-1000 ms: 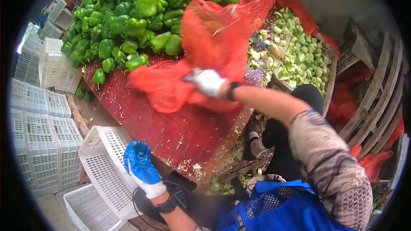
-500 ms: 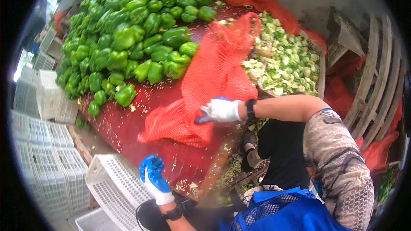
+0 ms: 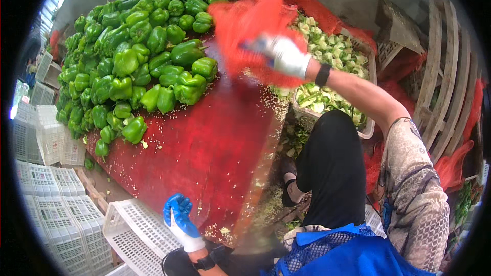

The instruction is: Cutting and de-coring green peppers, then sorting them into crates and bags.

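My right hand [image 3: 289,55], in a white and blue glove, is blurred over the far edge of the red table. Its fingers are closed on a red mesh bag [image 3: 250,25], bunched between the green bell peppers [image 3: 138,66] and the crate of pale green trimmings [image 3: 332,53]. Near the front edge of the table, my left hand [image 3: 181,220] wears a matching glove, blue on the palm side. Its fingers are loosely bent, with nothing visible in them. Beside it stands a white plastic crate [image 3: 135,225].
Small pale seeds dot the red tabletop [image 3: 189,158]. Stacked white crates [image 3: 56,199] line the left side. Wooden pallets [image 3: 434,71] lean at the right, near more red netting [image 3: 455,166]. Another red mesh [image 3: 312,5] lies along the back wall.
My right hand has swept the red mesh bag away from me, off the middle of the table to its far side. My left hand has barely moved. The view has shifted slightly.
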Motion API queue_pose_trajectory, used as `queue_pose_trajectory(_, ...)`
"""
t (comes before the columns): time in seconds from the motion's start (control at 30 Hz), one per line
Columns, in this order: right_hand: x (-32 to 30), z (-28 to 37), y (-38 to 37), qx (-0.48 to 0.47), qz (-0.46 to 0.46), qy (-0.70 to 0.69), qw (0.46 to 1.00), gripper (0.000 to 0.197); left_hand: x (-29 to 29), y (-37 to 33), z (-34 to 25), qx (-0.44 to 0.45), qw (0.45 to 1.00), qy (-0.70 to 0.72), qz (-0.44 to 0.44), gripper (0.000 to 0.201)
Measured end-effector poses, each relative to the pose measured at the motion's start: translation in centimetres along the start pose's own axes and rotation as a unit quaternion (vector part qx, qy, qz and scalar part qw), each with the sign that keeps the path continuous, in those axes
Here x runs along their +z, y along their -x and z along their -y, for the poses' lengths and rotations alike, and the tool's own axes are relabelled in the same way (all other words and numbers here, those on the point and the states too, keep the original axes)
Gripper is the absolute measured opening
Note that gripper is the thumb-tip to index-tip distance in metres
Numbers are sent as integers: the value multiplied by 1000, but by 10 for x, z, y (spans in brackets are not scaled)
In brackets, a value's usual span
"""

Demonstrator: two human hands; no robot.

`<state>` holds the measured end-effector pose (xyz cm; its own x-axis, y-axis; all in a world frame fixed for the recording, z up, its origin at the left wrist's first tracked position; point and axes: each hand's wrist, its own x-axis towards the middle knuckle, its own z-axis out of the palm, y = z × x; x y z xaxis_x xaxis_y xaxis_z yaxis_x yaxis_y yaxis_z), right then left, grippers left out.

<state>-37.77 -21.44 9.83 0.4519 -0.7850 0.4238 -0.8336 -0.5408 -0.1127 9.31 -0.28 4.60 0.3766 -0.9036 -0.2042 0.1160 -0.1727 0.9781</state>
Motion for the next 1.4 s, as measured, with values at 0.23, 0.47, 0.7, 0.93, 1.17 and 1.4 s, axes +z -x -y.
queue_pose_trajectory(0.23,67,43,58,-132,234,-83,960,85,16,1,6,7,998,-54,16,26)
queue_pose_trajectory(0.47,-14,6,26,141,-152,-381,901,60,40,4,9,7,992,-124,40,22)
queue_pose_trajectory(0.7,-54,25,46,292,-110,-454,835,46,80,19,0,25,975,-194,107,31)
queue_pose_trajectory(0.93,5,125,-14,-142,188,-381,894,55,225,4,-23,-86,956,179,218,57)
queue_pose_trajectory(1.17,-5,-29,24,319,-354,-339,811,39,171,-67,13,-59,974,149,161,51)
queue_pose_trajectory(1.4,51,-76,97,307,90,22,947,31,159,-20,-14,73,994,53,54,50)
